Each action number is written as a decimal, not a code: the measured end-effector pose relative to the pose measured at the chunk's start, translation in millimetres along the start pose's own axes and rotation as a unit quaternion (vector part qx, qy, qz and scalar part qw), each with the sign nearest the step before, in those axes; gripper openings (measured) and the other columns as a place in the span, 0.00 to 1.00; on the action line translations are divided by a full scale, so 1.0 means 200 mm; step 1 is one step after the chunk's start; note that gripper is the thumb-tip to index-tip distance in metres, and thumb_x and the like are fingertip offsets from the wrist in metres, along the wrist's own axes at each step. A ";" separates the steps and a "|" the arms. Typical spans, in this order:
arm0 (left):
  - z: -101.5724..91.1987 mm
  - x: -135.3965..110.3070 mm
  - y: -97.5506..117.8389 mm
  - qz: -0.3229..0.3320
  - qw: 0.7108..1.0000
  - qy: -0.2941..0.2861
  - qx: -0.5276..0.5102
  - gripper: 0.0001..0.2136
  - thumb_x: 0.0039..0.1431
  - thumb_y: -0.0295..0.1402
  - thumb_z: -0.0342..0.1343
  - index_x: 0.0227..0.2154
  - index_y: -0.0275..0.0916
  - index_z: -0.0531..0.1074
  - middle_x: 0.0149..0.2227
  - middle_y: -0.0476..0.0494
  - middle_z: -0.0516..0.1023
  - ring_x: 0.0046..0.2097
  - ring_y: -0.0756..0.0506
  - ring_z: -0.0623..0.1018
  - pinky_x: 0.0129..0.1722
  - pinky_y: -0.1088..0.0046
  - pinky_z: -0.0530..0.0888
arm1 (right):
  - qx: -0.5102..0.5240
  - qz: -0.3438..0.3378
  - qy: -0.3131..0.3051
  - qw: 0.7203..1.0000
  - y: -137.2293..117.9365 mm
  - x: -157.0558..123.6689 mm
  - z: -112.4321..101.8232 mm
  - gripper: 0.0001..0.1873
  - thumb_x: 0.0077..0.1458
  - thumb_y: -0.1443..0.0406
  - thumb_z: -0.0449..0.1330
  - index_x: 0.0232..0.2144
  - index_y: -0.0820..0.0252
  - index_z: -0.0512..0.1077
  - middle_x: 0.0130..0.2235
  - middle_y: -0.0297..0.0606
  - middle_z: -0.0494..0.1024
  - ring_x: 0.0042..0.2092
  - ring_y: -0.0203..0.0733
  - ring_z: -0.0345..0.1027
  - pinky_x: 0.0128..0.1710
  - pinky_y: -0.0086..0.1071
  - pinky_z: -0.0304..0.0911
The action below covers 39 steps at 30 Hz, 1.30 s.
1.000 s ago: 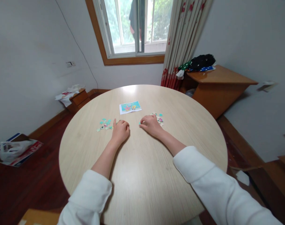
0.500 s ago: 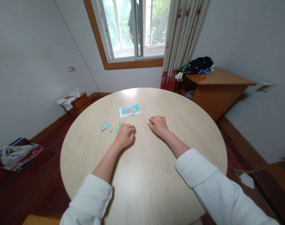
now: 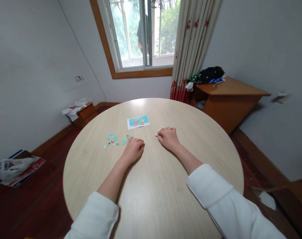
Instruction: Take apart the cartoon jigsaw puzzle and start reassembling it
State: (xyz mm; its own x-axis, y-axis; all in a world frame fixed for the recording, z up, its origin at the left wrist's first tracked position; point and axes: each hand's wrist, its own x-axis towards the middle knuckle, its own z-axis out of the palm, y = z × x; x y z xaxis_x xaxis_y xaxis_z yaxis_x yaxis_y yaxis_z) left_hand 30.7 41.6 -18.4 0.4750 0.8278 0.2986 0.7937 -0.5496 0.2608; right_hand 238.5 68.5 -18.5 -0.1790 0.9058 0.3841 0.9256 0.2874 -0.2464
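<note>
My left hand point(image 3: 134, 148) rests on the round table with its fingers curled together; whatever they hold is hidden. Beside its knuckles lies a loose group of teal puzzle pieces point(image 3: 112, 141), some with pink and dark print. To the right, my right hand point(image 3: 168, 136) bends over a small pile of pale puzzle pieces point(image 3: 160, 129), partly covered by the fingers. Thumb and index finger pinch a piece at the pile's near edge. A picture card point(image 3: 138, 122) with cartoon figures on teal lies flat beyond and between the hands.
The pale wood table point(image 3: 151, 196) fills the middle. Behind it are a window point(image 3: 143, 36) and a curtain point(image 3: 190, 43). A wooden desk point(image 3: 232, 88) with clothes on it stands back right. A plastic bag point(image 3: 15, 169) lies on the floor at left.
A teal piece that showed at my left fingertips is now out of sight. My right thumb and index finger have shifted slightly at the pale pile. The view has tilted up a little.
</note>
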 end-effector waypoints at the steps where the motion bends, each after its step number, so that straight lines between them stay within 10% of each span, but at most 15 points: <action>1: 0.00 0.00 0.00 0.001 1.000 0.003 -0.001 0.11 0.56 0.25 0.49 0.35 0.39 0.76 0.43 0.42 0.79 0.46 0.44 0.76 0.58 0.53 0.59 | -0.001 0.001 0.001 1.000 0.00 0.00 0.00 0.08 0.55 0.67 0.56 0.30 0.59 0.75 0.40 0.41 0.79 0.45 0.44 0.65 0.45 0.40 0.43; 14: 0.03 0.00 -0.05 0.018 0.998 0.022 -0.057 0.13 0.53 0.18 0.47 0.32 0.36 0.75 0.38 0.40 0.79 0.42 0.45 0.76 0.45 0.67 0.72 | 0.023 -0.015 0.049 0.998 -0.04 -0.01 0.00 0.12 0.60 0.67 0.51 0.32 0.60 0.74 0.41 0.44 0.78 0.45 0.45 0.64 0.47 0.41 0.45; 24: 0.06 -0.01 -0.06 0.017 0.996 0.034 -0.075 0.13 0.53 0.19 0.47 0.32 0.37 0.75 0.36 0.41 0.77 0.41 0.46 0.75 0.44 0.67 0.72 | 0.062 -0.069 -0.027 0.995 -0.18 -0.06 0.05 0.08 0.57 0.64 0.56 0.31 0.59 0.74 0.49 0.44 0.73 0.53 0.46 0.61 0.54 0.45 0.45; 39: 0.04 -0.03 -0.03 0.005 0.996 0.025 -0.082 0.11 0.52 0.19 0.48 0.31 0.36 0.74 0.37 0.40 0.77 0.41 0.45 0.75 0.44 0.69 0.72 | 0.034 -0.022 0.017 0.999 -0.08 -0.03 0.03 0.14 0.60 0.68 0.49 0.37 0.60 0.75 0.46 0.44 0.75 0.49 0.45 0.64 0.50 0.42 0.47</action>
State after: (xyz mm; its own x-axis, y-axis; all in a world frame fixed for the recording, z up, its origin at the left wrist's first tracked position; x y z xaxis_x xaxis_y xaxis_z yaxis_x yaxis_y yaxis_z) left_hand 27.3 41.1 -29.5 0.4593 0.8181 0.3460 0.7142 -0.5717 0.4039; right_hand 222.9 60.0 -22.7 -0.2074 0.8810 0.4252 0.8916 0.3491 -0.2884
